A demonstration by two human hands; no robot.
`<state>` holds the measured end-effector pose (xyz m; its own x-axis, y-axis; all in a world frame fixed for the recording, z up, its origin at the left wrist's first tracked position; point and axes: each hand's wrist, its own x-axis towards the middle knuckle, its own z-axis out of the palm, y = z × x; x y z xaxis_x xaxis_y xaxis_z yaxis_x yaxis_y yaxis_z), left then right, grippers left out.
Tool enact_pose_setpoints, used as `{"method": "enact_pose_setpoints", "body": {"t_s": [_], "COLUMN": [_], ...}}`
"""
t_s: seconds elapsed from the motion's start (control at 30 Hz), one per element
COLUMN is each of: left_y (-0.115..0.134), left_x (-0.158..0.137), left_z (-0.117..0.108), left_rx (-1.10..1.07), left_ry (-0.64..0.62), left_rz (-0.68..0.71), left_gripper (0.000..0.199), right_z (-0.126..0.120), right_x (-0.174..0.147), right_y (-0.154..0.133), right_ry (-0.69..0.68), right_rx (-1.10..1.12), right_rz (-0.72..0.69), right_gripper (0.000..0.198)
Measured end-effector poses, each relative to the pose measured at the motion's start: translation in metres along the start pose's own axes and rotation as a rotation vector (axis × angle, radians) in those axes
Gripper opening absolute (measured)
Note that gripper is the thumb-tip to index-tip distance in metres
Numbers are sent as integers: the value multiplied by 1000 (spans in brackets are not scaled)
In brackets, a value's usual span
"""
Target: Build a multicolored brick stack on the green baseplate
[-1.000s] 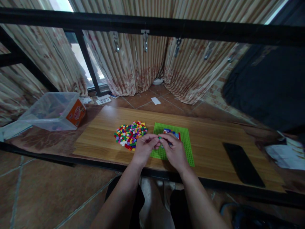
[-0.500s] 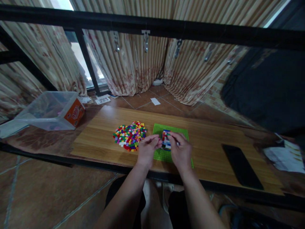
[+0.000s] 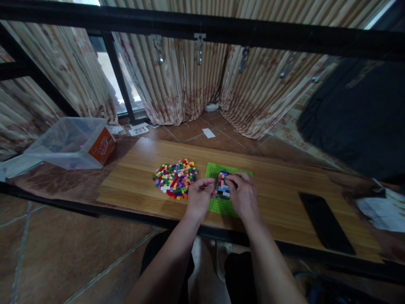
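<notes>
A green studded baseplate (image 3: pixel 218 206) lies on the wooden board, carrying a flat build of toy bricks (image 3: pixel 224 189) in blue, red and white. Over the right part of this build, my right hand (image 3: pixel 244 195) has its thumb and fingertips pinched together; whatever is between them is too small to make out. My left hand (image 3: pixel 200 197) is beside the build's left edge, fingers curled and thumb close to them. Any piece in that hand cannot be told. Left of the baseplate spreads a pile of small loose bricks (image 3: pixel 175 179) in many colours.
A clear plastic bin (image 3: pixel 68 145) with an orange label stands at the far left. On the right of the wooden board (image 3: pixel 278 192) lies a black phone-like slab (image 3: pixel 327 223). A dark metal bar (image 3: pixel 202 24) crosses above, before striped curtains (image 3: pixel 177 84).
The view has shifted slightly, moving the scene a little to the right. My right hand has turned somewhat over the build. My left hand keeps nearly the same place beside it.
</notes>
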<state>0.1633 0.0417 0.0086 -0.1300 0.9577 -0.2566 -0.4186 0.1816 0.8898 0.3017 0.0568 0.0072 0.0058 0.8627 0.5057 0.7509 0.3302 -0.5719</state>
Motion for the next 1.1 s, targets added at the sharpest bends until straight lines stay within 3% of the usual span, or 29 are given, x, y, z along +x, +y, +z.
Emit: {"method": "enact_pose_setpoints", "body": {"t_s": [0.23, 0.4, 0.67, 1.1], "left_y": [-6, -2, 4, 2], "left_x": [3, 0, -2, 1], "left_z": [4, 6, 8, 9], "left_rx": [564, 808, 896, 882], "left_ry": [-147, -205, -221, -250], "left_rz": [272, 337, 343, 313], "left_gripper": [35, 41, 44, 45], "right_z": [2, 3, 3, 3], "right_x": [3, 4, 3, 4], "right_y": [1, 1, 0, 8], "right_ry": [-33, -34, -12, 92], "right_rx": [-83, -88, -43, 132], "right_rz": [-29, -25, -25, 162], "right_gripper": [24, 25, 23, 20]}}
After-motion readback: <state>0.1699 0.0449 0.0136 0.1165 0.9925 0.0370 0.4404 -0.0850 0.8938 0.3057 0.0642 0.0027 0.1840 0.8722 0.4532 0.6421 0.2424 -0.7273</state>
